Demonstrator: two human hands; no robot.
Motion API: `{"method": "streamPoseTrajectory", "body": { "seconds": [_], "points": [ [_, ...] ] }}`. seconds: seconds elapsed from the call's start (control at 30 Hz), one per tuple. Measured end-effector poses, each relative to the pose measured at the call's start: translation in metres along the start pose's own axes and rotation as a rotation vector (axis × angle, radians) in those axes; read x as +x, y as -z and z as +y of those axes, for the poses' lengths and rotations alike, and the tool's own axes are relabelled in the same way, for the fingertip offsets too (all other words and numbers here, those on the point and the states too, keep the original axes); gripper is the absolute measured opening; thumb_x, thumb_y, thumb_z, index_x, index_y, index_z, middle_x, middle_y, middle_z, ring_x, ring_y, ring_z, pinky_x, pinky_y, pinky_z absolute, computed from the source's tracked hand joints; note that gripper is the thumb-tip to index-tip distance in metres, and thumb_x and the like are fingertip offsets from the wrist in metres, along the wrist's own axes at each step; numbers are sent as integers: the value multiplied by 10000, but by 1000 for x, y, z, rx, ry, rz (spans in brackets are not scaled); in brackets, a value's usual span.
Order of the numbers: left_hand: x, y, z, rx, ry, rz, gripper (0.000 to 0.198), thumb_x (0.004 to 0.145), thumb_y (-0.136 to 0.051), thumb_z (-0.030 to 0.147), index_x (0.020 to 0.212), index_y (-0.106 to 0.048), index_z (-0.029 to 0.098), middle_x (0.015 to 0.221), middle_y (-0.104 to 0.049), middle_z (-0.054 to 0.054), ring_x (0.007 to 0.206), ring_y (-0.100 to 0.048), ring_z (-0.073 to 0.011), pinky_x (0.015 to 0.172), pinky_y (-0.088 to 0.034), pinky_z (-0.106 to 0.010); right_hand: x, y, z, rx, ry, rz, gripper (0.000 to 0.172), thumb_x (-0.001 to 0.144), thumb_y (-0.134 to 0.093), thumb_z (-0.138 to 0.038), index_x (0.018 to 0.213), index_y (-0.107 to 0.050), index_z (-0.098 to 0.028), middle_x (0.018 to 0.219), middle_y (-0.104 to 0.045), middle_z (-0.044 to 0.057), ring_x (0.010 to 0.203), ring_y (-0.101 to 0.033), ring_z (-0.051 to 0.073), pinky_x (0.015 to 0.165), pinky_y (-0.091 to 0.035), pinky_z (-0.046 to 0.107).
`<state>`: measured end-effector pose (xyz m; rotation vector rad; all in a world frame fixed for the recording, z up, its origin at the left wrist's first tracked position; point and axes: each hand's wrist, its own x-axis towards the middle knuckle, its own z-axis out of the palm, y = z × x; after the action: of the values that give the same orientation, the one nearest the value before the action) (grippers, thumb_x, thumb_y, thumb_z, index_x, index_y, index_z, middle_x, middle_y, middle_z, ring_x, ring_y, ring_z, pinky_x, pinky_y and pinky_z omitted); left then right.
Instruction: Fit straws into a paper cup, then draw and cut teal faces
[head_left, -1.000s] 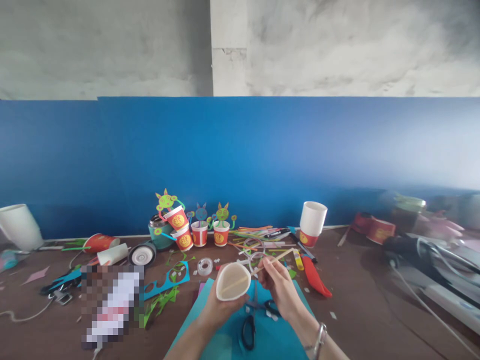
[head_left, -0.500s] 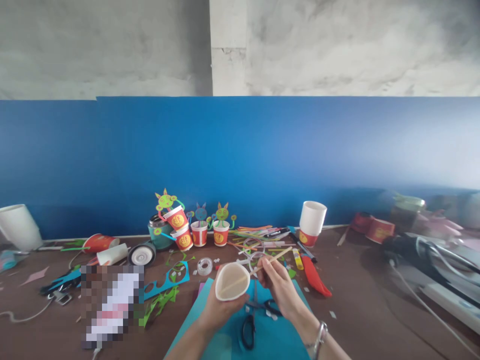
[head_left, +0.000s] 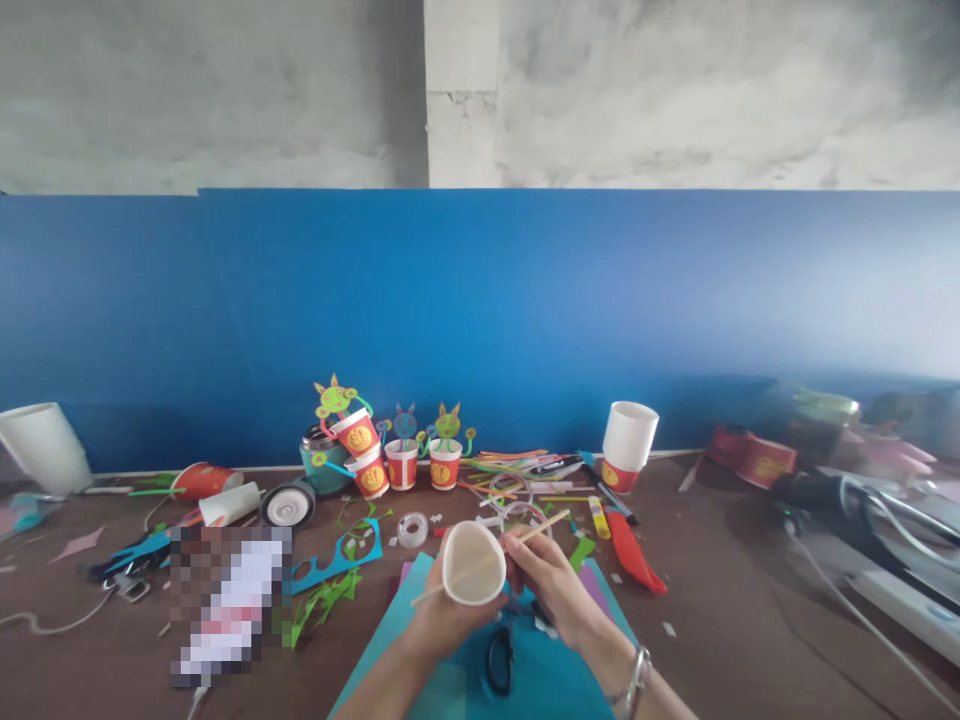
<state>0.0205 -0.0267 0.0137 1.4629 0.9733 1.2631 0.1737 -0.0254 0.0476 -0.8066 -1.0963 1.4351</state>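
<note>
My left hand (head_left: 439, 622) is wrapped round a white paper cup (head_left: 474, 545), its open mouth facing me and squeezed slightly out of round. A thin pale yellow stick (head_left: 551, 523) runs crosswise through the cup. One end pokes out past the cup's left wall, and the other sticks up to the right. My right hand (head_left: 551, 580) pinches the stick close to the cup's right side. Below both hands, black-handled scissors (head_left: 500, 660) lie on blue paper (head_left: 390, 665), their blades partly hidden.
Behind stand red-and-white cups (head_left: 445, 465) with paper animal heads, and stacked white cups (head_left: 628, 440). A tape roll (head_left: 412, 530), blue cut-out paper (head_left: 341, 562), a glue stick (head_left: 599, 517) and a red balloon-like piece (head_left: 634, 555) lie around. Cables and a power strip (head_left: 911, 610) are at right.
The stick has slid leftwards through the cup, and its end now shows outside the left wall. My right hand has come closer to the cup.
</note>
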Motion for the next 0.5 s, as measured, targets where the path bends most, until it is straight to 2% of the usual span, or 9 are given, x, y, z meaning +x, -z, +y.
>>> {"method": "streamPoseTrajectory", "body": {
  "seconds": [0.13,0.27,0.33,0.5],
  "points": [
    [1,2,4,-4,-47,14,622,542,-814,307,1099,-554,214,1084,-660,-69,1000,-607,-259,904,-495,-358,7,6,0,167,-49,145,306,681,-739,-465,758,-673,-176,555,-559,-25,510,-477,105,475,-345,212],
    [4,3,-1,-72,-58,3,630,572,-805,355,1126,-550,195,1091,-659,-82,975,-618,-247,874,-508,-345,13,17,-3,217,-6,302,295,645,-767,-446,722,-682,-174,564,-581,-15,521,-493,112,469,-353,216],
    [5,3,-4,-91,-53,18,615,593,-791,373,1129,-554,186,1058,-676,-82,943,-630,-238,863,-509,-340,13,17,-2,204,3,286,300,651,-762,-455,723,-682,-175,573,-588,-15,521,-492,109,467,-344,215],
    [6,4,0,-58,-55,11,479,578,-799,381,976,-637,171,1001,-707,-85,923,-641,-255,861,-506,-349,5,2,4,130,-42,134,310,709,-716,-478,740,-673,-173,585,-599,-13,499,-465,91,475,-328,207]
  ]
}}
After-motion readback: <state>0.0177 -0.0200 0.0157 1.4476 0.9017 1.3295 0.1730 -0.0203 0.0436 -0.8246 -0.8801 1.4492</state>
